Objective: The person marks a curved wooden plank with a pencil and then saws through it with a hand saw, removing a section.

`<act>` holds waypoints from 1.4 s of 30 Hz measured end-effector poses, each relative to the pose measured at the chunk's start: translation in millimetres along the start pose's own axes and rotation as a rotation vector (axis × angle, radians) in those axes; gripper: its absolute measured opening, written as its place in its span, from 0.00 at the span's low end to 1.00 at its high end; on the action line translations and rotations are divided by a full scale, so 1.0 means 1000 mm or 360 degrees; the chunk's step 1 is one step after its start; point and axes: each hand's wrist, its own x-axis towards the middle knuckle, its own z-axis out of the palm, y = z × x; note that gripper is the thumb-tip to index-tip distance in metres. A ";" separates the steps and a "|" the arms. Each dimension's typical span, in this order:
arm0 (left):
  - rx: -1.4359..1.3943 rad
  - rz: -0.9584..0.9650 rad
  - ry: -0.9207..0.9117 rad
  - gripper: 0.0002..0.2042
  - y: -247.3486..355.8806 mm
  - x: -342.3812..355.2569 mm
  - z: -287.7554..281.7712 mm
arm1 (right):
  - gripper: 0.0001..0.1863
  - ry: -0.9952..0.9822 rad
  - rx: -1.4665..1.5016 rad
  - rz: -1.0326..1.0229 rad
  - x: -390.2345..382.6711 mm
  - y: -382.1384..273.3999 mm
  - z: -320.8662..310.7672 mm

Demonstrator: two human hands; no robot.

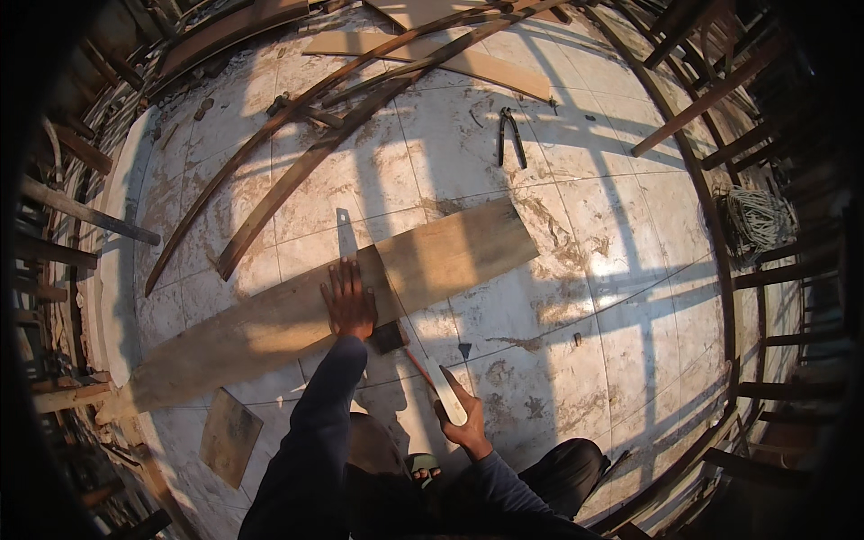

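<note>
My left hand [350, 304] lies flat with spread fingers on a long wooden plank [466, 252] that runs diagonally across the tiled floor. My right hand [463, 425], near my bent knee, grips the pale handle of a hand saw [447, 394], whose blade reaches up across the plank just right of my left hand. A dark block [389, 337] shows at the plank's near edge beside the blade. A square board piece [229, 436] lies on the floor below the plank's left part.
Long narrow timbers [261, 216] and a pale board [504, 74] lie beyond the plank. Black long-handled pincers [511, 135] rest on the tiles [621, 216]. A bundle of cord [758, 225] sits at the right, among wooden framing along both sides.
</note>
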 end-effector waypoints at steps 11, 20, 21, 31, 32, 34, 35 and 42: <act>0.0072 0.0026 0.0119 0.35 0.000 0.007 0.025 | 0.30 0.0041 -0.0044 -0.0172 0.068 0.001 0.022; 0.0015 0.0102 0.0006 0.34 0.023 0.016 0.019 | 0.32 -0.0038 0.0003 -0.0162 0.086 -0.016 -0.003; 0.0015 0.0106 -0.0003 0.34 0.028 0.017 0.020 | 0.30 0.0059 -0.0091 -0.0413 0.113 -0.002 0.005; -0.0039 0.0100 0.0146 0.32 0.004 0.004 0.014 | 0.32 0.0023 -0.0086 0.0222 -0.008 -0.022 -0.022; -0.0046 0.0122 0.0154 0.32 0.010 0.008 0.015 | 0.26 -0.0033 -0.0215 0.0045 0.042 -0.016 -0.006; -0.0063 0.0118 0.0169 0.33 0.015 0.010 0.023 | 0.26 0.0015 0.0061 -0.0211 0.085 -0.008 0.015; -0.0063 0.0134 0.0174 0.33 0.011 0.019 0.023 | 0.25 0.0003 -0.0008 -0.0201 0.084 -0.007 0.016; -0.0021 0.0095 0.0179 0.33 0.003 0.002 0.023 | 0.37 -0.0001 -0.0027 0.0289 -0.084 -0.032 -0.047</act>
